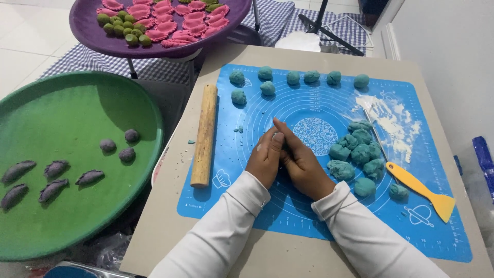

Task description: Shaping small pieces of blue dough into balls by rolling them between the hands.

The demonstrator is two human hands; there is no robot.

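My left hand (265,159) and my right hand (301,162) are pressed together, palm to palm, over the middle of the blue silicone mat (319,231). Whatever sits between the palms is hidden, so I cannot tell what they hold. Both arms wear white sleeves. Just right of my right hand lies a pile of rough teal dough chunks (360,152). Several rounded teal dough balls (293,78) line the mat's far edge. A wooden rolling pin (204,135) lies along the mat's left side, close to my left hand.
A yellow scraper (419,188) and a patch of flour (393,121) are at the mat's right. A big green tray (62,113) on the left holds purple dumplings and balls. A purple tray (90,31) at the back carries pink dumplings and green balls.
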